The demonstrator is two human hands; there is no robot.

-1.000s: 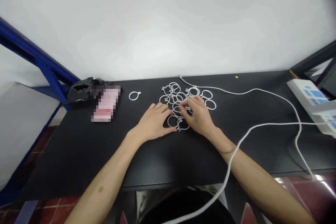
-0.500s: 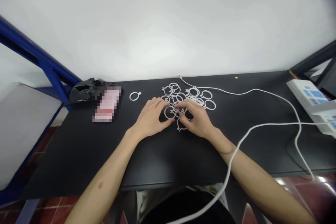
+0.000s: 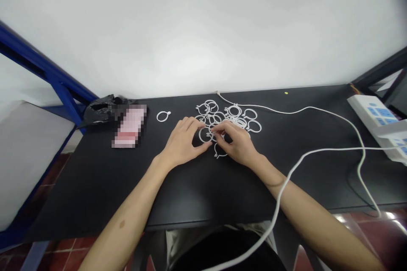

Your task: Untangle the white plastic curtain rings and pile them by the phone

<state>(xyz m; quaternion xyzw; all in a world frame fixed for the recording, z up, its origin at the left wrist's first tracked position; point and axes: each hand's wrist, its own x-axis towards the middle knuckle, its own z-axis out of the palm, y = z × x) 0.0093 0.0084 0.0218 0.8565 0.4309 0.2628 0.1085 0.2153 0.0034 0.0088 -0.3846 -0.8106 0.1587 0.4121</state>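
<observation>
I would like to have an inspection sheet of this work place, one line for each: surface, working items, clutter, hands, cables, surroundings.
Surface: black tabletop; damage, nothing seen.
Working items: white rings with small tabs, loosely overlapping; a single ring lies apart to the left.
Clutter: black plastic bag and blurred pink item at left; white object with blue panels at right.
Hands: left hand open beside the rings; right hand curled over them, grip unclear.
Cables: white cable crosses the view of the right forearm.
Surroundings: pale wall behind; blue frame at left.
</observation>
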